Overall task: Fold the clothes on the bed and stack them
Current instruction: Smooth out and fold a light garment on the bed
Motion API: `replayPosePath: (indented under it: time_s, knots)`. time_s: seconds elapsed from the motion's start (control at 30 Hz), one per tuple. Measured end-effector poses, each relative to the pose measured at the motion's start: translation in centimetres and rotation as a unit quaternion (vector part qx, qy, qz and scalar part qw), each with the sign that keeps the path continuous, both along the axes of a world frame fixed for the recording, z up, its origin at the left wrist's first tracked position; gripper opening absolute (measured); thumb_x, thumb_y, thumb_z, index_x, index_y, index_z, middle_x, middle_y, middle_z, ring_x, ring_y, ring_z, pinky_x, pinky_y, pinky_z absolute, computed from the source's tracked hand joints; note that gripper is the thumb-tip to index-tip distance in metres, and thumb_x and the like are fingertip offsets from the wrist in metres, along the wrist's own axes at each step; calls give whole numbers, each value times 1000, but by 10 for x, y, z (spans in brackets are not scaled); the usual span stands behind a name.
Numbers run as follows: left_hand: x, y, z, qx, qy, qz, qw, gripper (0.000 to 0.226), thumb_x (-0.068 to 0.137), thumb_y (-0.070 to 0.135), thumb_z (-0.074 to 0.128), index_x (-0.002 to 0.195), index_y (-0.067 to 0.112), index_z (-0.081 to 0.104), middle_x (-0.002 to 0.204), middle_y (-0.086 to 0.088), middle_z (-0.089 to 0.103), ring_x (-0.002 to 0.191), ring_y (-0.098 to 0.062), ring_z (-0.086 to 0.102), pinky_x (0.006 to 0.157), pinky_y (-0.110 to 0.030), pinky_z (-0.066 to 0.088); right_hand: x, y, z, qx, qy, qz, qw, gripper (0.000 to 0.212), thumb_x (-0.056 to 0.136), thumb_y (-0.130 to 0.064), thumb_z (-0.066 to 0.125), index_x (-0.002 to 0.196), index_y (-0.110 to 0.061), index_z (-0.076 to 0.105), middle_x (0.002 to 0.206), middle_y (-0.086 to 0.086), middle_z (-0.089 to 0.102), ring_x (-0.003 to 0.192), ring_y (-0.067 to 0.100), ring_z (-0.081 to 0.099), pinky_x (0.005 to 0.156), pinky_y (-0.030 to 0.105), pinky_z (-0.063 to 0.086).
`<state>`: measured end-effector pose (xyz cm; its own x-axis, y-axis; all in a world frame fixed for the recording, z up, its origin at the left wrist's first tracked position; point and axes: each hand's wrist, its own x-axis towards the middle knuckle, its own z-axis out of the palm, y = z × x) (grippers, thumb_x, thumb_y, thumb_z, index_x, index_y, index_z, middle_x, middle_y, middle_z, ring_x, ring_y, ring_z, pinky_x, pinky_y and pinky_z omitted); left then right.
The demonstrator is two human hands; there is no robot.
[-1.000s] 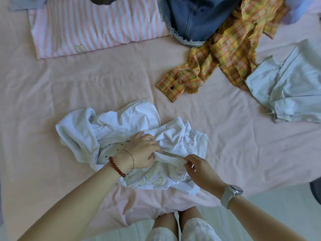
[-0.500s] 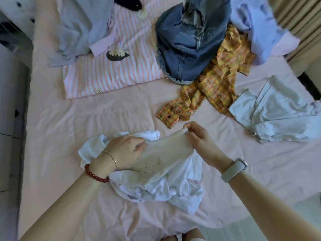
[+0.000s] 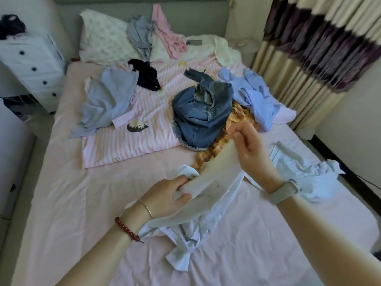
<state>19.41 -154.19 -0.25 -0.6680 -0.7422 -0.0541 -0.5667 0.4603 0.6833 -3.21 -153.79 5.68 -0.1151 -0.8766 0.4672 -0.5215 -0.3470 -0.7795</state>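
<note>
Now I'm lifting the white top (image 3: 214, 182) off the bed (image 3: 72, 193): right hand (image 3: 250, 149) pinching its edge higher than before, left hand (image 3: 165, 198) gripping lower. Folding isn't started; I'm finding its shape.

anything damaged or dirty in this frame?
Yes. The white garment stretched between the left hand and right hand shows small dark specks near its lower edge, possibly stains. The denim piece on the bed has a frayed, ripped opening near its top; that may be styling rather than damage.
</note>
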Motion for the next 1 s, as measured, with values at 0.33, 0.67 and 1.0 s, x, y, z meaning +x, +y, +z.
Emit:
replayPosePath:
  time_s: [0.33,0.67,1.0]
  knots:
    - [-14,-9,-90,-63,-438,-125,888,29,92,23,39,116,21,56,125,-1,47,117,-22,45,84,-33,40,-55,113,-106,337,219,29,915,23,84,-25,65,106,-15,65,93,-6,53,85,18,57,69,16,32]
    - [-11,20,-68,-26,-58,-42,997,36,74,37,73,67,7,54,86,24,58,86,10,47,64,-6,33,-99,114,-127,288,181,-173,924,2,94,-12,49,95,-11,49,82,4,53,69,22,45,59,29,31]
    - [-8,-37,20,89,22,103,990,40,89,21,60,57,14,36,54,7,33,54,-11,31,55,-27,25,-89,58,-37,81,94,-179,976,21,93,1,42,109,-6,54,100,-4,52,85,6,45,68,7,29]
